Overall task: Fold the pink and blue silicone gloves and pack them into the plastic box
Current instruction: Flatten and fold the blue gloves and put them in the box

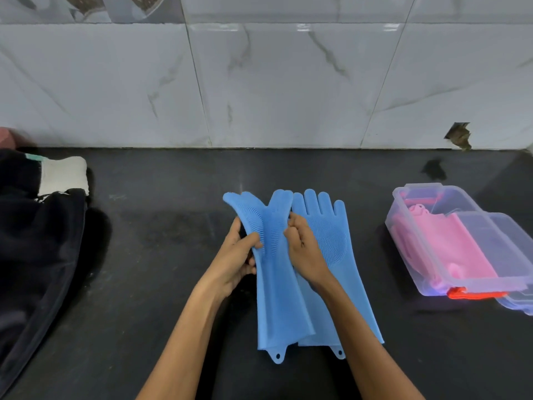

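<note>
Two blue silicone gloves lie on the black counter, fingers toward the wall. The left blue glove (277,298) overlaps the right blue glove (337,243), which lies flat. My left hand (238,255) grips the left glove's left edge at the palm. My right hand (302,246) pinches the same glove's right edge near the thumb, lifting its finger end off the counter. Pink gloves (450,243) lie folded inside the clear plastic box (403,232) at the right.
The box's clear lid (516,284) leans on its right side, with an orange-red latch (476,294) at the front. Dark cloth with a white patch (37,226) covers the counter's left end. A tiled wall (259,82) closes the back.
</note>
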